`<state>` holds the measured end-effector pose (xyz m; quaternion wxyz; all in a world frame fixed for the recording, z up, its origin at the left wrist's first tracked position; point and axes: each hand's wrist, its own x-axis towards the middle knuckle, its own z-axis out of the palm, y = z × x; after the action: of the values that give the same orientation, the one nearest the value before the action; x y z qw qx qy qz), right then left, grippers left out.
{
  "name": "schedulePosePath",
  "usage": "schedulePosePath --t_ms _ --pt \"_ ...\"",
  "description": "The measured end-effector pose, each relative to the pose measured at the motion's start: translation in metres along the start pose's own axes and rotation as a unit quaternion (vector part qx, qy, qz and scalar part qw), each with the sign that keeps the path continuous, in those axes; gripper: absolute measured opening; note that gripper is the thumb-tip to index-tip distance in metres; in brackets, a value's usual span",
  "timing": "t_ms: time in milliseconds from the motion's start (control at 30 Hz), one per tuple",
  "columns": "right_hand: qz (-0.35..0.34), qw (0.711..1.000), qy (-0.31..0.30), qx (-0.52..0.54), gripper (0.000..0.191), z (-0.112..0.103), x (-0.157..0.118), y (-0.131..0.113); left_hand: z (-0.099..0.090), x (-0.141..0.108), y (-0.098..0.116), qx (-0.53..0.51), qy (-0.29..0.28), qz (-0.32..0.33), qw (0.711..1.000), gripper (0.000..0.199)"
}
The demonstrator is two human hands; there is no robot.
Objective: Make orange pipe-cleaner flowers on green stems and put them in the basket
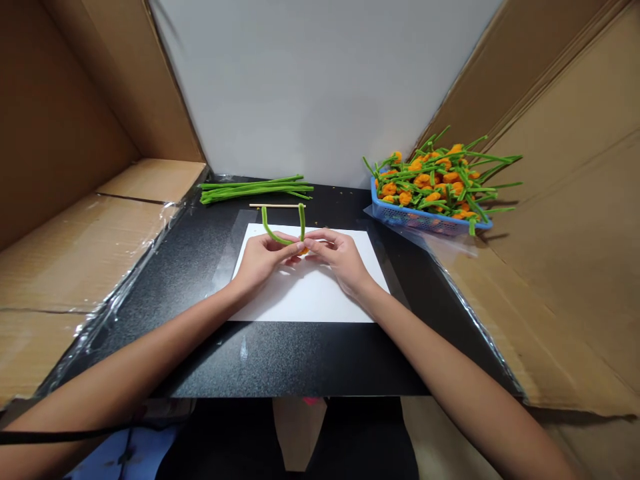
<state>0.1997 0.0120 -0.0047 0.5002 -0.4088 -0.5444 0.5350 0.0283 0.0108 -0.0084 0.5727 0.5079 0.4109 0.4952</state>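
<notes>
Over a white sheet of paper (pixel 305 300), both hands meet at a small orange pipe-cleaner piece (pixel 303 251), mostly hidden by the fingers. A green pipe cleaner (pixel 302 223) rises from it, bent so that one end stands upright and the other curves up at the left. My left hand (pixel 265 260) is closed, thumb and fingers pinching the piece from the left. From the right, my right hand (pixel 337 257) pinches the same piece between thumb and fingertips. How the orange and green parts join is hidden.
A bundle of green pipe cleaners (pixel 250 191) lies at the back left, with a thin wooden stick (pixel 277 206) in front of it. At the back right, a blue basket (pixel 425 220) is heaped with orange and green pipe-cleaner pieces. Cardboard walls (pixel 565 220) flank the black table (pixel 240 367).
</notes>
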Motion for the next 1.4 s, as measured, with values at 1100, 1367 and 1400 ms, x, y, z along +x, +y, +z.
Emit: schedulePosePath --t_ms 1100,1367,1400 --pt "-0.02 1.0 0.011 -0.02 0.03 0.001 -0.001 -0.009 -0.024 0.007 0.009 0.445 -0.106 0.45 0.767 0.01" --pt "0.013 0.995 -0.092 0.024 0.017 -0.005 -0.002 -0.01 -0.019 0.004 0.01 0.393 -0.079 0.386 0.831 0.019" --pt "0.015 0.994 -0.104 0.033 0.019 -0.006 -0.002 -0.011 -0.019 0.004 0.011 0.394 -0.077 0.385 0.831 0.019"
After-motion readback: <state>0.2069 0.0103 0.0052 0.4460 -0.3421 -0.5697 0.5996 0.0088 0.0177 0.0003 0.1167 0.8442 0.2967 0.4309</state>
